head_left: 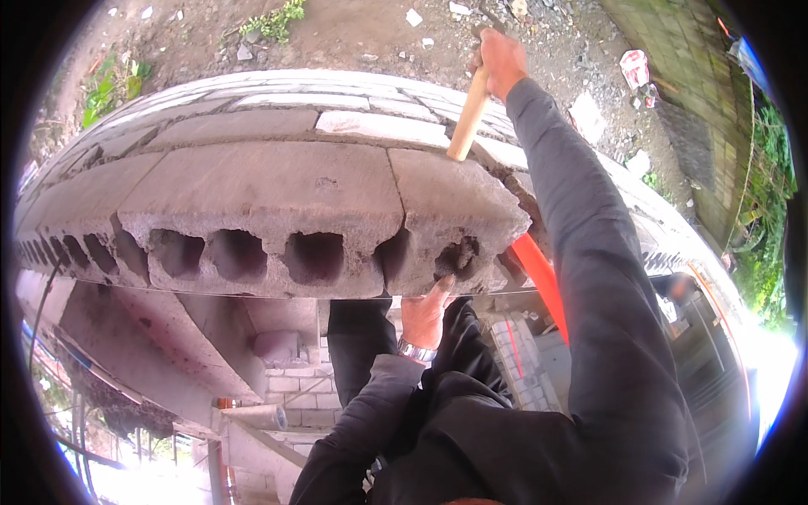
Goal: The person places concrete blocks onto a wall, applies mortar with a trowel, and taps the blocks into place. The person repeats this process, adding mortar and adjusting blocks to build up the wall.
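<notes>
My right hand (505,66) is stretched out past the far side of the wall. It is closed round a tool with a pale wooden handle (470,118); the dark end beyond the fist is too unclear to name. The handle's butt is at the outer face of a hollow concrete block (450,189) at the right of the top course. My left hand (425,320), with a metal-banded watch (417,350) at the wrist, holds that block's near edge. Its thumb lies beside the rough, partly filled hole, while the fingers are mostly hidden.
A longer hollow block (265,189) adjoins on the left. A thin taut string (488,294) runs along the near edge. An orange-red strip (543,286) slants beside my right arm. Rubble ground (353,34) lies far below, and a concrete beam (143,337) is at lower left.
</notes>
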Motion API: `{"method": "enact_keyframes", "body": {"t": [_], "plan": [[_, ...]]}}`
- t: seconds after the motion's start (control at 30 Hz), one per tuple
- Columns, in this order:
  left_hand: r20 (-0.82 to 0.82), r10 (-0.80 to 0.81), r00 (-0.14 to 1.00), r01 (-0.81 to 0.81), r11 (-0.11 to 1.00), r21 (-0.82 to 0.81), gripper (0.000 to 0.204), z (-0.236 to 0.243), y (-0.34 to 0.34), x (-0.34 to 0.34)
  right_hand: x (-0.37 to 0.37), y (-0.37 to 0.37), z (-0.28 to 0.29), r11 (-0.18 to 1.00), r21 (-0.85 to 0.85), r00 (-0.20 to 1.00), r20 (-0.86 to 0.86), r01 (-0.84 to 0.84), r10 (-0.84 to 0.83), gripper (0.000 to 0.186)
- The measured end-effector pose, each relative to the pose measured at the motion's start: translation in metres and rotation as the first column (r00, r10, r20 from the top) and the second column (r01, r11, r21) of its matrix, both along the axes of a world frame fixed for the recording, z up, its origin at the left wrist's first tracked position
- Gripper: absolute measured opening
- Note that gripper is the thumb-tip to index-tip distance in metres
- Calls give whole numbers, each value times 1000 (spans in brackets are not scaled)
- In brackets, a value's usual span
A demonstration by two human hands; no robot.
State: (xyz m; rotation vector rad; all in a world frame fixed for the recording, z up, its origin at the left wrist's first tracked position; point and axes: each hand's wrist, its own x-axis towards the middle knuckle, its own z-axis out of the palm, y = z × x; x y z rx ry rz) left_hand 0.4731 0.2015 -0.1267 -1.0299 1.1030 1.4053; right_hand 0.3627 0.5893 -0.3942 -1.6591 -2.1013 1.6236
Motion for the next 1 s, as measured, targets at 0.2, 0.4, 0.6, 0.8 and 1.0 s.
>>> {"method": "enact_keyframes", "body": {"t": [0.2, 0.4, 0.6, 0.8, 1.0], "plan": [[-17, -15, 1000, 15, 999, 36, 41, -1, -1, 1, -40, -6, 49, 980, -81, 981, -50, 184, -188, 20], [-62, 1, 998, 3, 998, 60, 41, -7, -2, 5, -44, -40, 70, 908, -231, 935, 40, 351, -351, 28], [-554, -684, 475, 676, 687, -268, 38, -8, -14, 6, -23, -25, 35, 935, -225, 961, 75, 276, -266, 29], [-271, -268, 925, 268, 963, -38, 38, -18, -14, 19, -12, -7, -18, 108, 441, 433, 754, -891, 494, 41], [-165, 146, 975, -126, 984, 128, 47, -10, -2, 35, -96, 8, 49, 629, 615, 876, 273, -476, 397, 15]]}}
